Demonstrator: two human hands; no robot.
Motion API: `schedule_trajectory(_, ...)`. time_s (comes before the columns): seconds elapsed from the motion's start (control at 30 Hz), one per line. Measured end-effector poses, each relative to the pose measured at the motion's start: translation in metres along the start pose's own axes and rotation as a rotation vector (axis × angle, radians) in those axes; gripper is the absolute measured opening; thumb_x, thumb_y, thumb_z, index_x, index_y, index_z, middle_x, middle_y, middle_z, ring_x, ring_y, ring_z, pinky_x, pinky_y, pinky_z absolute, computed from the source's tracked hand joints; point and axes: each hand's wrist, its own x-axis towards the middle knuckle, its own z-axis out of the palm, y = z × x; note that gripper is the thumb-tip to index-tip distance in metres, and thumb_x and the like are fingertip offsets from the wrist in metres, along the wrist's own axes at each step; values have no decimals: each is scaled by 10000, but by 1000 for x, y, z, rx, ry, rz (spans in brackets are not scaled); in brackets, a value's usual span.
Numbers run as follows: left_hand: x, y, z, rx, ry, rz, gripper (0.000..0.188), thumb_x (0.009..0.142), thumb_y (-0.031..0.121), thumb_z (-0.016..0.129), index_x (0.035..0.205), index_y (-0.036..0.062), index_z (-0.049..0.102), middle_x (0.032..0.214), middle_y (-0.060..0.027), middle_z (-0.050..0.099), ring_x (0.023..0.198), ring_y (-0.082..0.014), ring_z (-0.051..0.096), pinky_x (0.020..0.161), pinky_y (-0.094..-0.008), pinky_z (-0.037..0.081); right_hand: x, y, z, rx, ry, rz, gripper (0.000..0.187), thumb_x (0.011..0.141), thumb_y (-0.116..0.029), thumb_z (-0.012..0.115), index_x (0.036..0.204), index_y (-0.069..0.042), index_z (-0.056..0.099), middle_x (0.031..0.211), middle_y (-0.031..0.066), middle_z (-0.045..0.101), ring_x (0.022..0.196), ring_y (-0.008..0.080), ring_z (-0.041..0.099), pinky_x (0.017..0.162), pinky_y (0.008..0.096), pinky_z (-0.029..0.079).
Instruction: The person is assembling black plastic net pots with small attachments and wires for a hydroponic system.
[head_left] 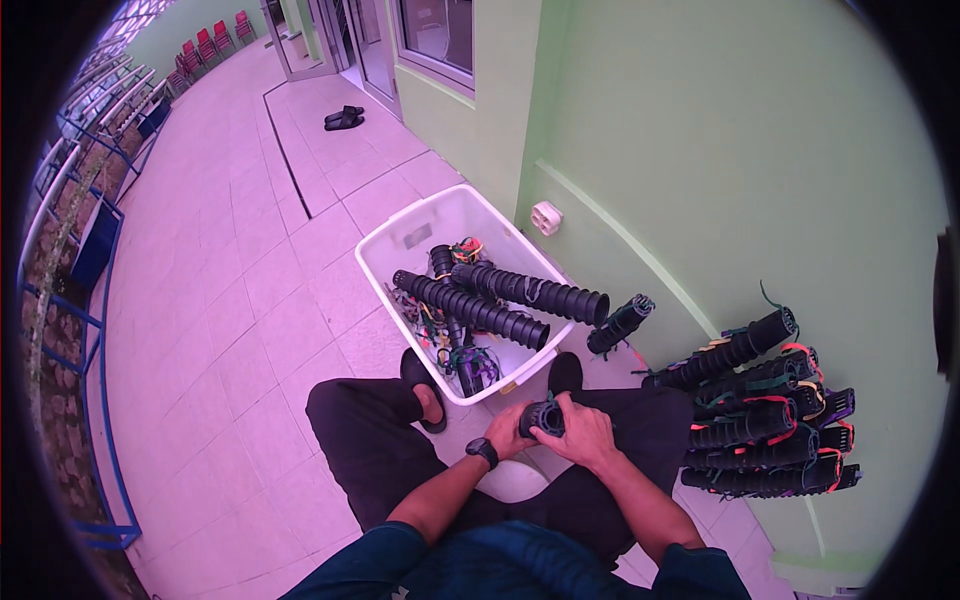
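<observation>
Between my knees, my left hand (508, 430) and my right hand (584, 432) are wrapped round a stack of black plastic pots (543, 417), seen end-on with its round opening toward me. Fingers of both hands curl about its rim, and a dark green strip shows near the top. Just beyond stands a white plastic tub (375, 262). Long ribbed stacks of nested black pots (480, 308) lie crosswise in it, over a tangle of coloured strips (425, 325). My left wrist wears a black watch.
Tied stacks of black pots (750, 430) are piled by the green wall to my right, with one shorter tied stack (622, 324) beside the tub. Black slippers (344, 118) lie farther off on the tiles. A blue-framed railing (105, 400) runs along the left.
</observation>
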Motion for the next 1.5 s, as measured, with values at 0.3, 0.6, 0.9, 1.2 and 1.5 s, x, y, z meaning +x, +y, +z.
schedule_trajectory(0.3,-1,-3,-22,-72,173,-67,820,634,178,871,1331,35,463,1265,-202,565,1197,-366,554,1032,-422,443,-6,-20,-117,204,407,-234,648,750,-368,815,1255,-76,532,989,183,688,901,366,693,785,453,535)
schedule_trajectory(0.6,-3,15,-27,-27,159,-65,865,620,192,885,1343,20,442,1286,-205,529,1217,-367,530,1038,-421,439,-14,-12,-95,393,535,-19,677,746,-418,825,1253,-73,538,926,195,706,844,385,709,747,456,546)
schedule_trajectory(0.9,-14,62,-57,172,340,-23,930,692,476,845,1360,-13,421,1300,-222,520,1242,-394,491,1070,-485,378,-22,-10,-89,474,571,44,698,744,-400,839,1263,-57,523,918,193,711,825,350,724,720,417,557)
schedule_trajectory(1.2,21,177,-127,-1015,203,-86,236,943,89,659,1159,-4,647,1003,-25,693,907,-88,621,887,-250,460,-27,-42,-73,722,537,-159,687,770,-342,841,1300,-48,518,797,37,615,531,87,478,529,255,410)
schedule_trajectory(1.5,22,136,-153,-1094,74,-287,166,1001,224,605,922,79,587,787,32,616,663,-33,580,624,-203,481,-18,-16,-70,1335,529,68,183,998,-96,572,1106,8,677,824,7,669,670,13,512,609,184,422)
